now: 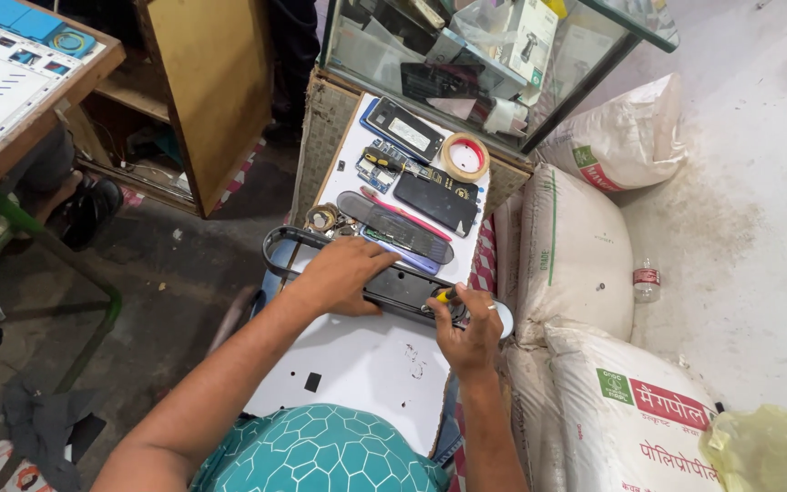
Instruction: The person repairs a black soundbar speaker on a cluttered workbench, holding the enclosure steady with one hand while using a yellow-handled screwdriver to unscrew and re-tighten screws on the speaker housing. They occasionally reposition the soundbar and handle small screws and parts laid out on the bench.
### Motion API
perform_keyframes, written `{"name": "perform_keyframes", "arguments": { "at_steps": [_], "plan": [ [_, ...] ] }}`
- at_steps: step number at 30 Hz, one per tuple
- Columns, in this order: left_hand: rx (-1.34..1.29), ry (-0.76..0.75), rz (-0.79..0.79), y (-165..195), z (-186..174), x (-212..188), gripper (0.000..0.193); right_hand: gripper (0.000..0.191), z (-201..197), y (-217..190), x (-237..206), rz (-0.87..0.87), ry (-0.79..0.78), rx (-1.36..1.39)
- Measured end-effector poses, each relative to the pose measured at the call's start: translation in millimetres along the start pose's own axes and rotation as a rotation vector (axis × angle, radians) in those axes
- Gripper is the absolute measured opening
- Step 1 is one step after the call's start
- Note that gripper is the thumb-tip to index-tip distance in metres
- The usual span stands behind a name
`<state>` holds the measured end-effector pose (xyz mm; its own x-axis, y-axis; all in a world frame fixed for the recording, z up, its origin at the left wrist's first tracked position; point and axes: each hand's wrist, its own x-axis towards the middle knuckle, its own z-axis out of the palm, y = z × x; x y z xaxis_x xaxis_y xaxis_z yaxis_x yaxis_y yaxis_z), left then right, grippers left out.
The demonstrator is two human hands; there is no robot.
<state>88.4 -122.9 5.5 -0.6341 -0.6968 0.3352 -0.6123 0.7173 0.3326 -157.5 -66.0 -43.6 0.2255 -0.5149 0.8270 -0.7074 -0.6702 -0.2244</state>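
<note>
My left hand (342,276) lies flat on a long black device (403,284) that rests across a white work board (366,364), holding it down. My right hand (466,330) grips a small screwdriver with a yellow handle (446,295), its tip at the right end of the black device. A black loop-shaped strap or frame (277,248) sticks out from the device's left end. Just beyond lies another long dark panel (395,228) with a red-pink pen-like tool (403,212) beside it.
Farther up the board lie a dark phone (436,201), a second phone (403,128), small circuit boards (377,166) and a tape roll (465,157). A glass case (494,64) stands behind. White sacks (576,255) and a plastic bottle (646,281) are right; a wooden cabinet (202,91) left.
</note>
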Motion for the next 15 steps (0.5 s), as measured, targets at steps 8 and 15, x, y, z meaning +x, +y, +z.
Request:
{"name": "perform_keyframes", "arguments": {
  "at_steps": [8, 15],
  "plan": [
    [0.072, -0.015, -0.113, 8.7, -3.9, -6.5, 0.091, 0.061, 0.5, 1.0, -1.7, 0.033, -0.012, 0.015],
    [0.078, 0.011, -0.109, 7.1, -8.6, -2.0, 0.091, 0.063, 3.1, 3.8, 5.4, 0.015, -0.076, 0.129]
  ]
}}
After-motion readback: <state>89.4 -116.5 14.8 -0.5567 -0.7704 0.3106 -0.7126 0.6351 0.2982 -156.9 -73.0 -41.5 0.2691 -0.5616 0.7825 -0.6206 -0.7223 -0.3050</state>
